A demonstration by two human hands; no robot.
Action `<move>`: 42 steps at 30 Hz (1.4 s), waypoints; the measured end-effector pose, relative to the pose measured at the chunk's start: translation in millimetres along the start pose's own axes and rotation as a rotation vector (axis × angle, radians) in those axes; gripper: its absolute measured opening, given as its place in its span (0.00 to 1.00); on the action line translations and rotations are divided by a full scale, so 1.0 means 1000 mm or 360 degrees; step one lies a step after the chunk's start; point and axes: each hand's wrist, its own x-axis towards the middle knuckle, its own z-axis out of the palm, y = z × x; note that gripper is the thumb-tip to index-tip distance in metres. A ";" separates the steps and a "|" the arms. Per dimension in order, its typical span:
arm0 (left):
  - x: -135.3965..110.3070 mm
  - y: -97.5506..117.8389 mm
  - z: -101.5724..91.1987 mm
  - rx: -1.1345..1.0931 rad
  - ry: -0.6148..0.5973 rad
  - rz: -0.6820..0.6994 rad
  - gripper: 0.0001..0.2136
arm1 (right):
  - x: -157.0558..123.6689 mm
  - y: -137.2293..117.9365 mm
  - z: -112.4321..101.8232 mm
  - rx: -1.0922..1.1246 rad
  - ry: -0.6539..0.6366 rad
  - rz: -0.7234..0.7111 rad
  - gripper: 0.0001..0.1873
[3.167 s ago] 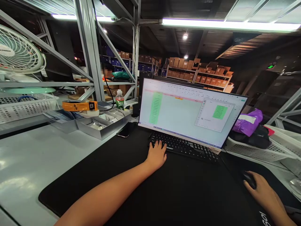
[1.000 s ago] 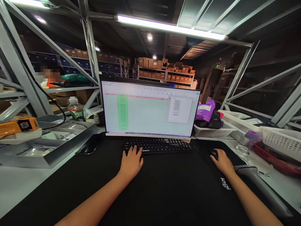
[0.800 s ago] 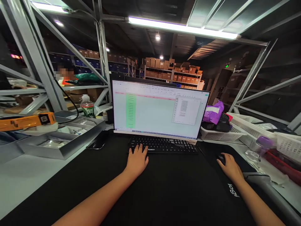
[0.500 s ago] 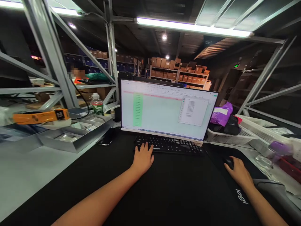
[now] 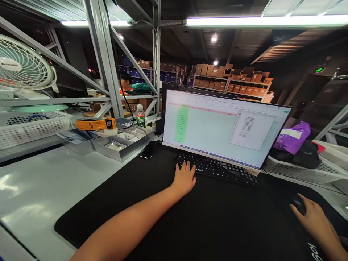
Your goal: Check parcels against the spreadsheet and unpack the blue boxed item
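Left hand [image 5: 185,177]: open and flat, holding nothing. The fingertips rest on the left end of the keyboard [image 5: 221,170] and the heel of the hand sits on the mat, probably to take the arm's weight.
Right hand [image 5: 314,219]: low right, near the picture edge, with the fingers draped loosely over the mouse [image 5: 297,203] and the wrist down on the mat.
Keyboard: black, lying just under the front edge of the monitor [image 5: 223,127] and parallel to it, so both are within one reach.
Mouse: dark and half hidden by the fingers, well apart from the keyboard on its right.
Monitor: upright and lit, showing a spreadsheet with a green column and a small window at right. The text is too small to read.
Mat [image 5: 190,224]: a large black mat under the keyboard, the mouse and both forearms.
Table [image 5: 40,181]: pale and glossy, bare to the left of the mat.
Left clutter: a grey metal tray [image 5: 122,146] with an orange device [image 5: 95,124] lying across its rim. A bottle [image 5: 140,116] stands behind it, a phone [image 5: 146,150] lies at the mat's corner, and a fan [image 5: 23,67] is on the shelf.
Right clutter: a white basket [image 5: 299,173] holding a purple bag [image 5: 292,136].
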 end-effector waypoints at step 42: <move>0.007 -0.003 0.001 0.0161 -0.0015 0.0020 0.26 | -0.009 -0.077 -0.047 -0.0124 -0.0133 0.0160 0.26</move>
